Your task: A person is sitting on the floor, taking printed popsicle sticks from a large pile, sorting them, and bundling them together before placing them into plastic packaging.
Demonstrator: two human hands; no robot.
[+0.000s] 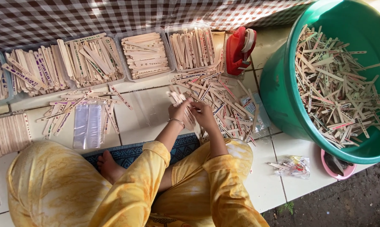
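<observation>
Left hand (179, 110) fingers closed round a fan of wooden sticks (176, 97); right hand (202, 113) pinching one stick, loose stick pile (217, 101) just beyond fingertips.

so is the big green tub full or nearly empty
Partly full: a thick heap of wooden sticks covers the green tub's bottom, with bare wall above it.
</observation>
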